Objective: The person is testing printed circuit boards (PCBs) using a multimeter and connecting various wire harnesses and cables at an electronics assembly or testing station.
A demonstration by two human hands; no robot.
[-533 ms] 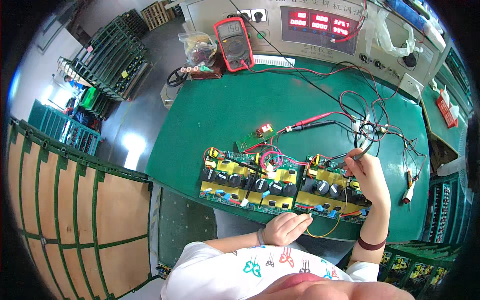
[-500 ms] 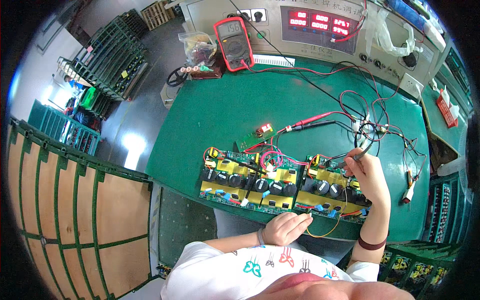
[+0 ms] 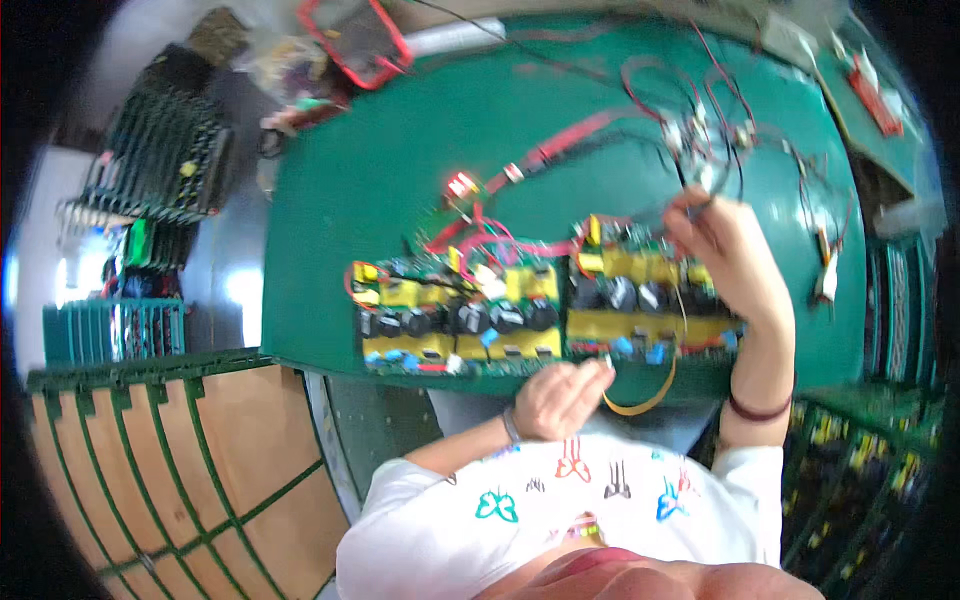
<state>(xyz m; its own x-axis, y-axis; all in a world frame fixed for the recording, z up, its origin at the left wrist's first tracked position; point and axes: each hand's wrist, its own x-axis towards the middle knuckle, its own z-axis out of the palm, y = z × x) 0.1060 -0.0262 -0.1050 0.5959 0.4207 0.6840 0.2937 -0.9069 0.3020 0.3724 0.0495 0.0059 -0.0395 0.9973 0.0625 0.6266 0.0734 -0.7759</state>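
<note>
Two circuit boards with black capacitors and yellow parts lie side by side near the table's front edge: a left board [image 3: 405, 350] and a right board [image 3: 600, 330]. Over the right board's far edge, my right hand [image 3: 735, 250] pinches a dark, pen-like test probe [image 3: 652, 216], smeared by motion. My left hand [image 3: 558, 398] is at the boards' near edge, its fingertips closed on the small pale end of a yellow wire [image 3: 640, 408]. That wire loops toward the right board. Behind the left board, a small display module [image 3: 462, 186] glows red, with a red test lead [image 3: 575, 135] beside it.
A red-framed multimeter [image 3: 360, 45] stands at the back left. Tangled cables [image 3: 700, 135] lie at the back right of the green table [image 3: 400, 170]. Wood-panelled racks [image 3: 240, 440] flank the left side; a rack of boards [image 3: 850, 500] is at the lower right.
The whole view has shifted and blurred, so the boards and table appear higher and further left. My right hand has lifted away from the right board toward the cables; my left hand keeps the wire end.
</note>
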